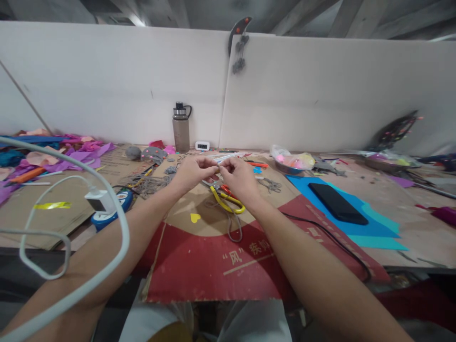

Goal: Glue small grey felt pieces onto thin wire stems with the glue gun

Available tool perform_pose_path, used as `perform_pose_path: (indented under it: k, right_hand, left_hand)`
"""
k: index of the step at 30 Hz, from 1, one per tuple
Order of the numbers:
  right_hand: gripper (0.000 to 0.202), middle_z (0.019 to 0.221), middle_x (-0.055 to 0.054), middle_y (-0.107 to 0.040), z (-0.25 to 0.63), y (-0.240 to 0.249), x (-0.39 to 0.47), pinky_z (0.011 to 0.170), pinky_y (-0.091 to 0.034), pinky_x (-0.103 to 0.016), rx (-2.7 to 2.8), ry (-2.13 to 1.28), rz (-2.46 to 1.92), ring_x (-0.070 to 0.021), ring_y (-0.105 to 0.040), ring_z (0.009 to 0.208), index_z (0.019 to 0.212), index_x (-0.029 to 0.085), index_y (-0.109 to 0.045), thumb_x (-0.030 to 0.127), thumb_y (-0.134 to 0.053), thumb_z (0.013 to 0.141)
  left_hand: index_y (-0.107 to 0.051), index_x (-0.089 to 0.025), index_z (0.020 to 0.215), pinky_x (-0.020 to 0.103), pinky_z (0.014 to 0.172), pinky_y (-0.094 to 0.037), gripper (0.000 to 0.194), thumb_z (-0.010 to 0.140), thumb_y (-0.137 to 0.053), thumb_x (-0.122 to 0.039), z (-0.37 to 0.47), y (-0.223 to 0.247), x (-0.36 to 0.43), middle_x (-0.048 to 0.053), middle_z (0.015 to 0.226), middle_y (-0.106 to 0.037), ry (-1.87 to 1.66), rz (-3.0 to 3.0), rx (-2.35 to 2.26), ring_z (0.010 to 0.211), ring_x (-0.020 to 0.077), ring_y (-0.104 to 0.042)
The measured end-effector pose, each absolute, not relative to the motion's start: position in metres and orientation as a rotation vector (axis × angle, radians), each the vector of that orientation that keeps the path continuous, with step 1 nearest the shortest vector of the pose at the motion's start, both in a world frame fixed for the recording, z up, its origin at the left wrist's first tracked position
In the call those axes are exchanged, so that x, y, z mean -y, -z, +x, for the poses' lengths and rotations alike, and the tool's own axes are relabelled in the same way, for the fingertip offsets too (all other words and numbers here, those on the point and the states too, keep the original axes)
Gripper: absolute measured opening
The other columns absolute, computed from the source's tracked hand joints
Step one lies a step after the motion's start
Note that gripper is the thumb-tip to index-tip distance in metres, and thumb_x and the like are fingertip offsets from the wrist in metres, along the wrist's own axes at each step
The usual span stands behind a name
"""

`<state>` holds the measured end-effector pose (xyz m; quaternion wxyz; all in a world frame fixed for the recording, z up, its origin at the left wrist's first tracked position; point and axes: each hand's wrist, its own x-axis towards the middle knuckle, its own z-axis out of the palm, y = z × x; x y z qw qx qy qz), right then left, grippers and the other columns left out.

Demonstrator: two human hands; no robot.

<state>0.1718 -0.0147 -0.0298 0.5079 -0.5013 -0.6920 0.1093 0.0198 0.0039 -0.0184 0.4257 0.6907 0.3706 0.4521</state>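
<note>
My left hand (194,172) and my right hand (240,176) meet at the fingertips above the cardboard. Both are pinched together; whatever lies between the fingers is too small to make out. A grey cord (235,230) hangs or lies in a loop below them. Right under the hands are yellow-handled scissors (228,205) and a red-orange tool (227,191). A yellow heart cutout (195,218) lies on the red and brown cardboard (210,266). To the right of my right hand is a bundle of grey string (270,185).
A bottle (181,130) and small clock (202,146) stand by the partition. A black phone (337,203) lies on blue sheets at right. A white cable (121,237) crosses the left foreground near a charger (101,202). Beyond is a bowl (292,168).
</note>
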Motion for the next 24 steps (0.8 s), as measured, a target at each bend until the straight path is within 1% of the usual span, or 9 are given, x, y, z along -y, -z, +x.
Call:
perform_pose_path:
  k: [3,6,7,9,11,15,19,24]
  right_hand:
    - [0.009,0.068,-0.002,-0.057,0.170,0.032,0.015,0.064,-0.037,-0.029,1.716,-0.195,-1.188,-0.0150,-0.050,0.066,0.069,0.019,-0.054,0.020,-0.051,0.077]
    - [0.002,0.074,-0.003,-0.058,0.170,0.035,0.014,0.065,-0.037,-0.029,1.735,-0.154,-1.158,-0.0160,-0.050,0.069,0.078,0.020,-0.055,0.020,-0.053,0.077]
    - [0.004,0.076,-0.003,-0.058,0.170,0.035,0.013,0.065,-0.037,-0.029,1.740,-0.140,-1.151,-0.0161,-0.050,0.070,0.080,0.020,-0.055,0.020,-0.054,0.077]
    - [0.003,0.077,-0.003,-0.058,0.169,0.036,0.014,0.065,-0.037,-0.029,1.752,-0.123,-1.134,-0.0158,-0.050,0.070,0.079,0.020,-0.055,0.018,-0.054,0.076]
    - [0.003,0.075,-0.003,-0.058,0.167,0.036,0.015,0.065,-0.037,-0.029,1.744,-0.133,-1.109,-0.0152,-0.049,0.069,0.074,0.020,-0.054,0.018,-0.053,0.076]
    - [0.012,0.065,0.000,-0.055,0.162,0.035,0.017,0.062,-0.036,-0.029,1.660,-0.280,-1.077,-0.0139,-0.047,0.062,0.066,0.020,-0.053,0.023,-0.054,0.078]
    - [0.015,0.061,0.002,-0.054,0.159,0.037,0.015,0.059,-0.036,-0.027,1.539,-0.514,-1.054,-0.0120,-0.045,0.057,0.065,0.019,-0.054,0.029,-0.056,0.076]
    - [0.018,0.056,0.004,-0.049,0.160,0.040,0.008,0.055,-0.035,-0.026,1.434,-0.658,-1.044,-0.0120,-0.044,0.056,0.064,0.020,-0.054,0.035,-0.059,0.073]
  left_hand:
    - [-0.066,-0.012,0.078,0.025,0.058,-0.057,0.012,0.074,-0.066,-0.023,0.020,0.021,-0.005,0.005,0.067,-0.070,-1.133,1.839,-0.965,0.063,0.0156,-0.069]
    - [-0.065,-0.013,0.074,0.025,0.056,-0.056,0.009,0.074,-0.063,-0.022,0.019,0.022,-0.006,0.004,0.063,-0.068,-1.177,1.878,-0.990,0.062,0.0156,-0.069]
    - [-0.064,-0.013,0.073,0.024,0.056,-0.056,0.008,0.073,-0.063,-0.021,0.019,0.021,-0.006,0.003,0.062,-0.067,-1.199,1.882,-1.004,0.061,0.0155,-0.069]
    - [-0.064,-0.013,0.071,0.023,0.055,-0.055,0.007,0.072,-0.062,-0.020,0.020,0.021,-0.004,0.003,0.060,-0.066,-1.241,1.876,-1.037,0.060,0.0153,-0.068]
    - [-0.063,-0.013,0.070,0.023,0.055,-0.054,0.007,0.071,-0.061,-0.020,0.021,0.020,-0.002,0.003,0.060,-0.065,-1.278,1.844,-1.060,0.060,0.0151,-0.068]
    - [-0.062,-0.013,0.070,0.022,0.053,-0.052,0.008,0.070,-0.060,-0.021,0.023,0.018,0.001,0.002,0.064,-0.065,-1.349,1.739,-1.066,0.060,0.0138,-0.066]
    - [-0.063,-0.013,0.070,0.020,0.051,-0.048,0.013,0.070,-0.062,-0.026,0.024,0.019,-0.001,0.002,0.064,-0.064,-1.376,1.683,-1.065,0.060,0.0120,-0.063]
    - [-0.063,-0.015,0.070,0.019,0.048,-0.041,0.013,0.069,-0.063,-0.028,0.024,0.024,-0.006,-0.002,0.058,-0.057,-1.423,1.674,-1.056,0.053,0.0087,-0.052]
